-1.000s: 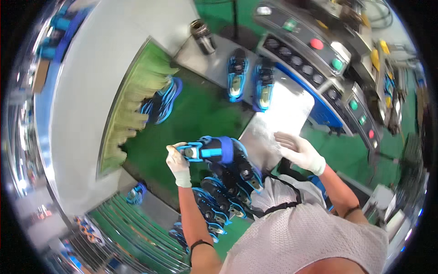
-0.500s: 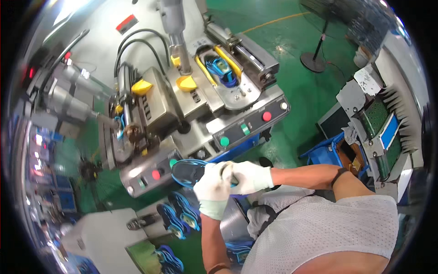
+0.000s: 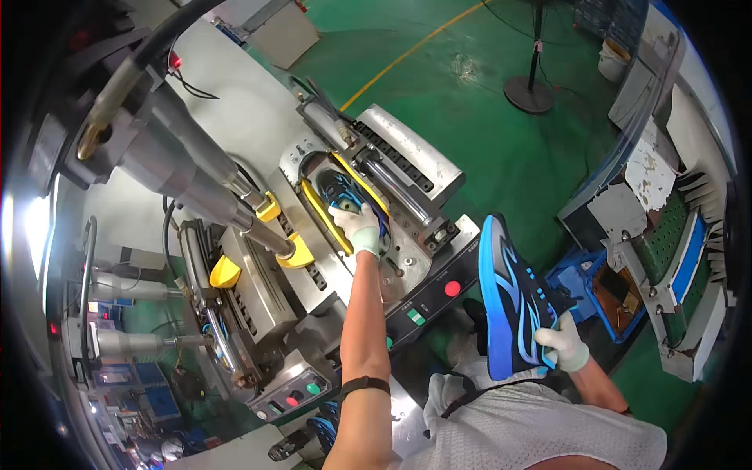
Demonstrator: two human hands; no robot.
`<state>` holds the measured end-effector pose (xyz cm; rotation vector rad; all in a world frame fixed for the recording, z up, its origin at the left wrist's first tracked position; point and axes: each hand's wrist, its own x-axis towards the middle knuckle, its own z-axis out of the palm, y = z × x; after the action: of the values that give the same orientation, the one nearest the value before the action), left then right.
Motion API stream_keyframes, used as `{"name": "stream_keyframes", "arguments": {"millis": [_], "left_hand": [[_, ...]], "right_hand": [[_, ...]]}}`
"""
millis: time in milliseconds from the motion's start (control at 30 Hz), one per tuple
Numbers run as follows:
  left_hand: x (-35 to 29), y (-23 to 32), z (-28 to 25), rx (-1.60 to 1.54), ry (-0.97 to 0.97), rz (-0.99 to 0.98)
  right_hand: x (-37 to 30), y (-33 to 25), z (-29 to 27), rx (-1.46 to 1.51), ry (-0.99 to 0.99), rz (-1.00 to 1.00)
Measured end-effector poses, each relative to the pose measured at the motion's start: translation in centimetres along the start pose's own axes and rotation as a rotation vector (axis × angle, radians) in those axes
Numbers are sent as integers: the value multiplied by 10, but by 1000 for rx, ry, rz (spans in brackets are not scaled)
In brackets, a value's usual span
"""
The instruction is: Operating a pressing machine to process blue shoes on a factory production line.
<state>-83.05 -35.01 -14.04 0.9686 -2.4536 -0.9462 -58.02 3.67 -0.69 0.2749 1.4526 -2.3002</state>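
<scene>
White-gloved right hand (image 3: 564, 345) clamped fingers on black-and-blue sports shoe (image 3: 513, 309); white-gloved left hand (image 3: 358, 225), finger closure indeterminable, touched second black-and-blue shoe (image 3: 335, 190) between long yellow bars (image 3: 326, 215).

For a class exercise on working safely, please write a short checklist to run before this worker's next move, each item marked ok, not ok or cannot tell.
1. Shoe in the machine lies between the yellow strips: ok.
2. Left hand clear of the machine: not ok; it is at the machine's shoe.
3. Left hand's grip on that shoe: cannot tell; fingertips are unclear.
4. Right hand holding its blue-and-black shoe: ok.
5. Red button free of hands: ok.
</scene>
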Motion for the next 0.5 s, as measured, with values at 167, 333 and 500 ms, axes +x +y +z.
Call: {"name": "stream_keyframes", "arguments": {"millis": [167,333,500], "left_hand": [[47,-21,-27,-94,-89,162],[30,-30,-147,-798,-459,-58],[-139,-28,-265,-867,-337,-103]], "right_hand": [[4,20,1,54,47,-62],[32,-6,39,-153,-129,23],[112,-28,102,-231,-257,-21]]}}
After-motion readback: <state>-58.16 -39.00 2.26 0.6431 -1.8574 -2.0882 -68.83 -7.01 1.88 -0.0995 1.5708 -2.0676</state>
